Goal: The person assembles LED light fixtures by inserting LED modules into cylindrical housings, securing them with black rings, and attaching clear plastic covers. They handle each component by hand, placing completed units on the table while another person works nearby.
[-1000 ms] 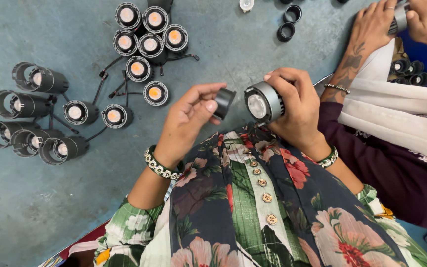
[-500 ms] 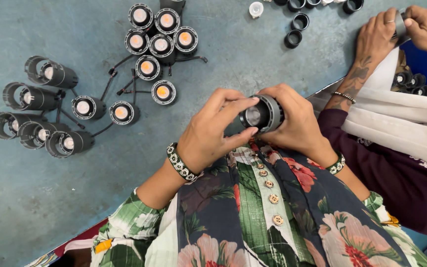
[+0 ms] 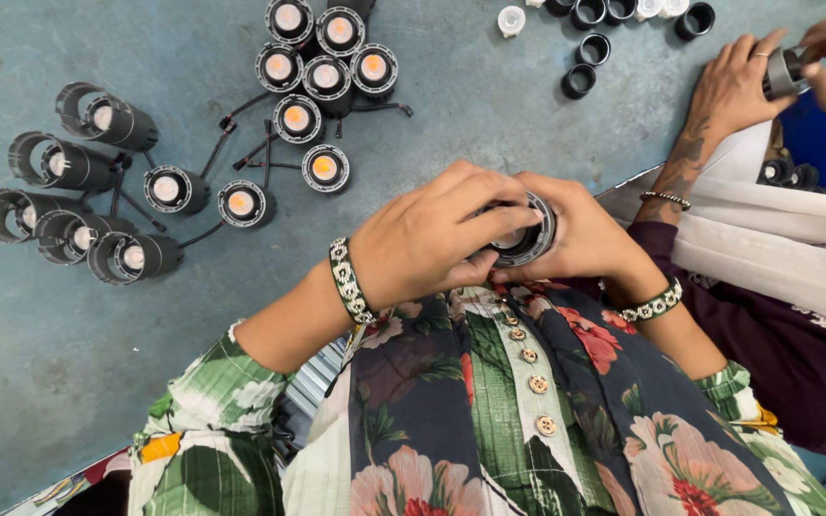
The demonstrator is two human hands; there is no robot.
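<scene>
A round black spotlight housing with a ribbed rim and a pale lens (image 3: 525, 232) is held at the centre of the view, just above the flowered shirt, with the left hand (image 3: 432, 239) curled over it from 9 o'clock, fingers pressed on its front, and the right hand (image 3: 580, 234) cupped around it from 3 o'clock. A cluster of similar black cylindrical lamps with cables (image 3: 322, 57) is seen on the grey-blue table (image 3: 69, 334) at 11 o'clock, and more lie at 9 o'clock. At 2 o'clock, a small grey part is gripped by another person's hands (image 3: 795, 72), near loose black rings (image 3: 585, 67).
</scene>
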